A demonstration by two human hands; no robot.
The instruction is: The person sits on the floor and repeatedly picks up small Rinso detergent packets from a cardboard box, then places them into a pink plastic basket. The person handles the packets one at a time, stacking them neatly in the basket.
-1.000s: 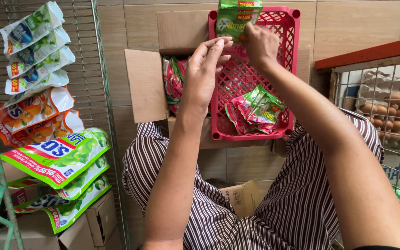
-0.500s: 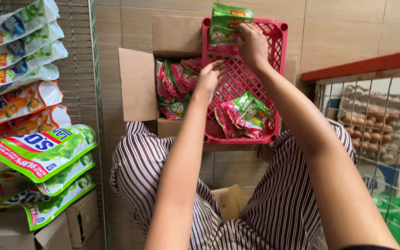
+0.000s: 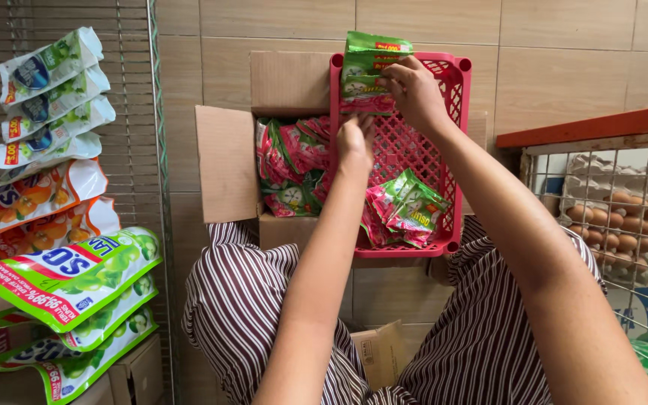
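A green-and-pink sachet strip [image 3: 365, 71] hangs at the red basket's [image 3: 459, 150] top edge, pinched in the right hand [image 3: 414, 90]. The left hand [image 3: 355, 141] reaches just below it, fingers curled at the strip's lower end; its grip cannot be told. More sachets [image 3: 406, 210] lie in the basket, others fill the cardboard box [image 3: 226, 165] beside it. Pouches [image 3: 61, 262] hang at left.

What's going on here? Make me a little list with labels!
Right hand: grips a strip of green and pink sachets held above the red plastic basket.
Left hand: reaches into the open brown cardboard box of pink sachets.
In basket: a loose sachet pile.
Right side: brown eggs in trays behind wire mesh.
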